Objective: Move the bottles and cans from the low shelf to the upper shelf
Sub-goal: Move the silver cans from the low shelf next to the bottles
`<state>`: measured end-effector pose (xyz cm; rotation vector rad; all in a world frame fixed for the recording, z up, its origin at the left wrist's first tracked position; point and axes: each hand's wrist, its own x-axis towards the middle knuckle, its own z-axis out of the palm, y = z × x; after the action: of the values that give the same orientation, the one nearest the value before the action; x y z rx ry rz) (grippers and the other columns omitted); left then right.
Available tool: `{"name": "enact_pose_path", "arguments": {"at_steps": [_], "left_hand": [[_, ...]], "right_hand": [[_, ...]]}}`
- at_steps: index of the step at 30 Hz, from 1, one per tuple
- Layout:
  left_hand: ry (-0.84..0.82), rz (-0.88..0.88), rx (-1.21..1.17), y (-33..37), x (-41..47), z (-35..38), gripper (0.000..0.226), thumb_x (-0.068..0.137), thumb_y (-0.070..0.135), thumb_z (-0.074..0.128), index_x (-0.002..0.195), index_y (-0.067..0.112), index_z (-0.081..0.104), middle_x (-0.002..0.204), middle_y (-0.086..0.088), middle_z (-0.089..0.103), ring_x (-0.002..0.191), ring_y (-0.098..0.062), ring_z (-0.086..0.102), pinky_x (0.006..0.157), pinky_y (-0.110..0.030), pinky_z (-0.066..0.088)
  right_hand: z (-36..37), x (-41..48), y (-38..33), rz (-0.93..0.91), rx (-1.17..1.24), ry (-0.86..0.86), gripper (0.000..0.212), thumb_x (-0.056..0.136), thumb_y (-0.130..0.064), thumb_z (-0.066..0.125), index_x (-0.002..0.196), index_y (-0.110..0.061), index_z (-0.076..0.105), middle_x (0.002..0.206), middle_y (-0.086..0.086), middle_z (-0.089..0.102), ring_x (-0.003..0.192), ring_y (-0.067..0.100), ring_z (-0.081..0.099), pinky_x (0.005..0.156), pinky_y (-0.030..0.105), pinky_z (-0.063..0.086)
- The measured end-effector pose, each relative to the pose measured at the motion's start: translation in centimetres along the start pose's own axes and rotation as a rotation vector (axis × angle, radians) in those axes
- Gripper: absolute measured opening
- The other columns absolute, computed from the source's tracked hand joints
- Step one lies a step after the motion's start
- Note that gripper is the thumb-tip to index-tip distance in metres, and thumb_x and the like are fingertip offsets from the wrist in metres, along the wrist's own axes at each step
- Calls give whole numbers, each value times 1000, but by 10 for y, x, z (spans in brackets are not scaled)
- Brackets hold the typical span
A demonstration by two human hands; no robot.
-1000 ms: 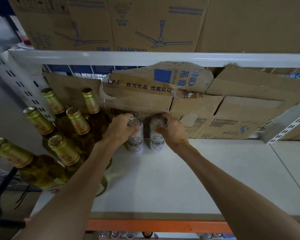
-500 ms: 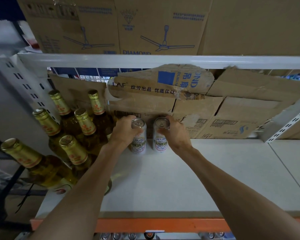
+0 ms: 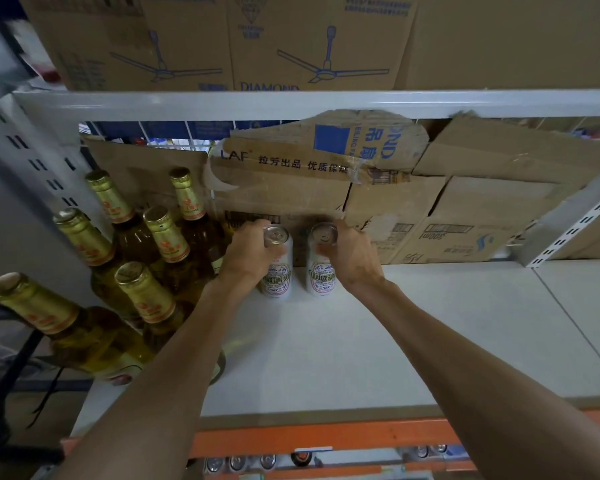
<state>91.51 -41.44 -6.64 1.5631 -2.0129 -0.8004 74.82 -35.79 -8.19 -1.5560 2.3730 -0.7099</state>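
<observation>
The left hand [image 3: 248,259] grips the left can [image 3: 276,279] and the right hand [image 3: 355,263] the right can [image 3: 321,280], which should stand flat on the shelf [image 3: 430,323] before release.

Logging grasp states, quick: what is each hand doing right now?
The left hand grips the left beer can.
The right hand grips the right beer can.
</observation>
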Motion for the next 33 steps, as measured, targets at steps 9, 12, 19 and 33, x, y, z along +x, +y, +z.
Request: {"name": "enact_pose_path", "arguments": {"at_steps": [9, 12, 19, 33], "left_hand": [[-28, -12, 28, 9, -14, -6, 81, 80, 23, 79, 147, 10, 36, 147, -14, 41, 135, -31, 42, 109, -43, 40], [53, 62, 50, 29, -41, -9, 69, 82, 19, 76, 142, 9, 42, 144, -14, 39, 132, -31, 43, 110, -40, 37], [-8, 238, 207, 69, -153, 7, 39, 92, 25, 63, 128, 12, 57, 130, -10, 55, 118, -29, 55, 94, -43, 48], [-201, 215, 465, 84, -383, 20, 73, 100, 41, 45, 155, 7, 10, 164, -10, 9, 152, -24, 3, 122, -47, 9]], "right_hand": [[-36, -31, 2, -88, 128, 36, 44, 92, -26, 64, 126, -12, 40, 121, 16, 55, 103, 40, 58, 80, 47, 50], [-54, -60, 11, -75, 50, 90, 42, 96, -26, 56, 131, -9, 41, 126, 16, 54, 111, 38, 55, 80, 43, 46], [-91, -155, 42, -43, 24, 85, 36, 100, -28, 47, 129, -7, 44, 127, 16, 55, 114, 38, 51, 79, 41, 41], [-150, -361, 90, -139, -49, -22, 47, 102, -36, 37, 135, -3, 45, 138, 16, 50, 130, 32, 42, 107, 40, 31]]}}
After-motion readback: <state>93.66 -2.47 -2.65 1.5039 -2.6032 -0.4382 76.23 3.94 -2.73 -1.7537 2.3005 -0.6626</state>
